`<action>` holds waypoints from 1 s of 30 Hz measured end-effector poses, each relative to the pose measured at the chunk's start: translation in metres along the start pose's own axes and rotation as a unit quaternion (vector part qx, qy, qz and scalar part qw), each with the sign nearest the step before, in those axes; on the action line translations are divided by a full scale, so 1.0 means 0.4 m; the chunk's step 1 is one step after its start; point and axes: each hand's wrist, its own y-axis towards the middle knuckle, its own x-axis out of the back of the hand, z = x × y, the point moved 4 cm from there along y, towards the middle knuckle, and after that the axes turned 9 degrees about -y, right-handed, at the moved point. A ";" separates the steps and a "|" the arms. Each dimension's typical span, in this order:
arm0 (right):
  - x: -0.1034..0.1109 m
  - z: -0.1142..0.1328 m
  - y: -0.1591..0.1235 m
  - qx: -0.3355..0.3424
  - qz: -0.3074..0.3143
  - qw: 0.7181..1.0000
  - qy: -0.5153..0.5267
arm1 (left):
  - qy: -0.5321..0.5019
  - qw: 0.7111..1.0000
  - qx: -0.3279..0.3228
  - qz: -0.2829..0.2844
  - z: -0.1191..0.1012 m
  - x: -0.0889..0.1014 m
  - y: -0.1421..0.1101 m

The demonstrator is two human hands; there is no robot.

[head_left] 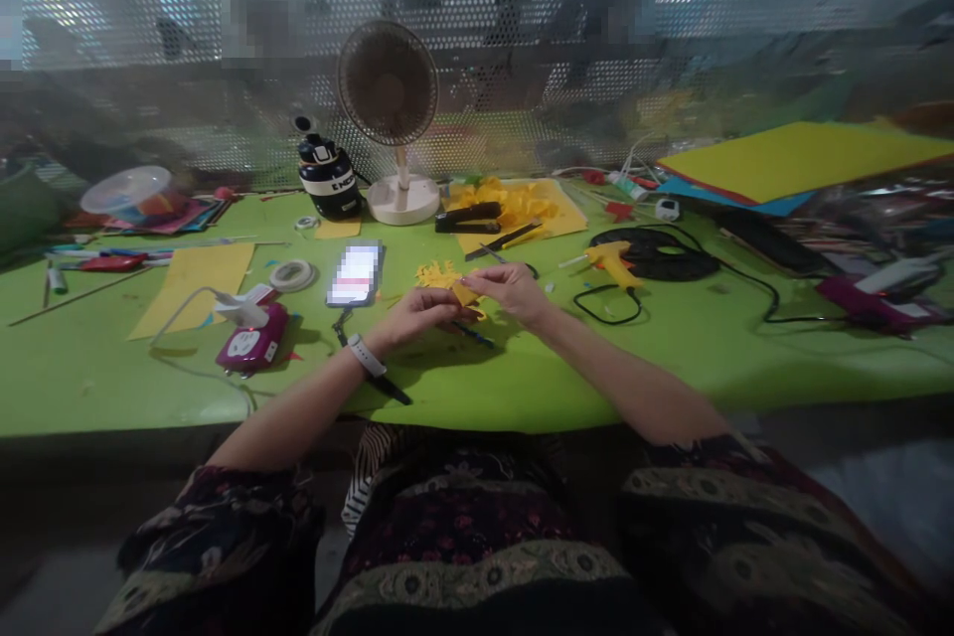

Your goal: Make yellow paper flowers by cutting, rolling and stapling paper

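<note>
A small piece of yellow paper [465, 294] is pinched between my two hands, just above the green tabletop. My left hand [418, 316], with a white band on its wrist, is closed on the paper's left side. Thumb and fingertips of my right hand [513, 292] grip its right side. Just behind my fingers is a bunch of fringed yellow paper [438, 274]; whether it is joined to the piece I hold cannot be made out. Under my hands, a thin dark-blue object [474, 334] lies on the table, partly hidden.
A yellow glue gun [615, 264] and its cable lie to the right. Beyond my hands are a stapler [468, 218], crumpled yellow paper [514, 203] and a fan [403, 200]. A phone [355, 276], tape roll [292, 274] and purple power box [253, 340] are leftward.
</note>
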 end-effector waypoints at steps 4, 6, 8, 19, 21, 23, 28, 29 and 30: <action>-0.001 0.006 -0.003 0.012 -0.008 0.999 -0.033 | -0.026 0.999 0.011 -0.040 0.012 -0.001 0.004; -0.004 0.010 -0.006 0.017 -0.008 0.999 -0.046 | -0.026 0.998 0.013 -0.063 0.019 0.000 0.008; -0.008 0.012 -0.009 0.023 -0.004 0.998 -0.052 | -0.026 0.997 0.015 -0.071 0.026 0.000 0.012; -0.005 0.001 0.000 0.027 0.013 0.990 -0.139 | -0.027 0.996 -0.011 -0.090 0.031 0.014 0.017; -0.003 -0.005 0.002 0.025 0.034 0.983 -0.180 | -0.038 0.995 -0.013 -0.094 0.027 0.018 0.018; -0.007 -0.010 0.003 0.028 0.063 0.979 -0.191 | -0.045 0.995 -0.009 -0.093 0.024 0.020 0.018; -0.013 -0.010 0.007 0.034 0.084 0.982 -0.164 | -0.057 0.993 -0.001 -0.107 0.022 0.024 0.020; -0.014 -0.010 0.008 0.025 0.093 0.983 -0.156 | -0.055 0.992 -0.002 -0.116 0.022 0.026 0.020; -0.013 -0.011 0.008 0.014 0.102 0.983 -0.149 | -0.049 0.991 -0.004 -0.124 0.022 0.029 0.019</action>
